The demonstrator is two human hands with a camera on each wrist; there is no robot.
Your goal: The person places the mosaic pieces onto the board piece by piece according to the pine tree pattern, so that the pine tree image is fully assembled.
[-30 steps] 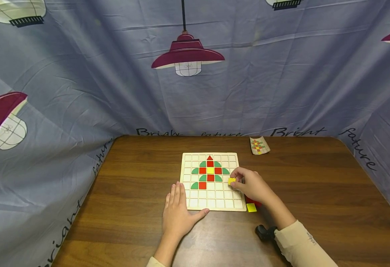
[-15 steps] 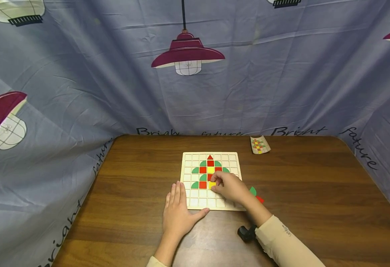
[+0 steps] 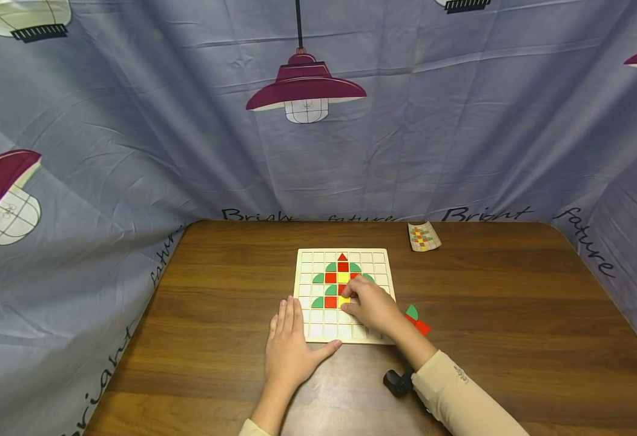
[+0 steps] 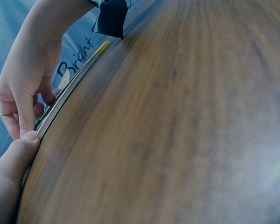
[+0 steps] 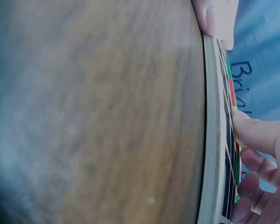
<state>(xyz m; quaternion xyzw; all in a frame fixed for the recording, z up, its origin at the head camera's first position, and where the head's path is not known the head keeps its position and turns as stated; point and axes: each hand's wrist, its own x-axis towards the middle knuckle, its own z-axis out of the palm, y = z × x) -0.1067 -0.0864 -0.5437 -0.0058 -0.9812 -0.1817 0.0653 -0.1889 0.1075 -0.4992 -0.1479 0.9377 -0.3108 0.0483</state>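
Note:
A pale wooden grid board (image 3: 324, 332) lies on the table, bearing a tree shape of red, green and yellow tiles with a red triangle (image 3: 343, 257) at its top. My right hand (image 3: 375, 307) pinches a yellow square tile (image 3: 343, 301) by thumb and fingertips, right at the cell beside a red square (image 3: 330, 302) in the lowest row. It covers part of the tree's right side. My left hand (image 3: 291, 348) rests at the board's front left corner, fingers straight along the left edge. Its thumb (image 4: 25, 144) lies at the front edge.
Loose green (image 3: 412, 312) and red (image 3: 422, 327) tiles lie right of the board, partly behind my right forearm. The left wrist view shows a yellow tile (image 4: 103, 47) near the board's far end. A pattern card (image 3: 424, 237) lies at the table's back, before the curtain (image 3: 215, 121).
My right hand has carried the yellow tile leftward from the board's right edge to the tree's lowest row. Loose tiles on the right have come into view. My left hand stays put.

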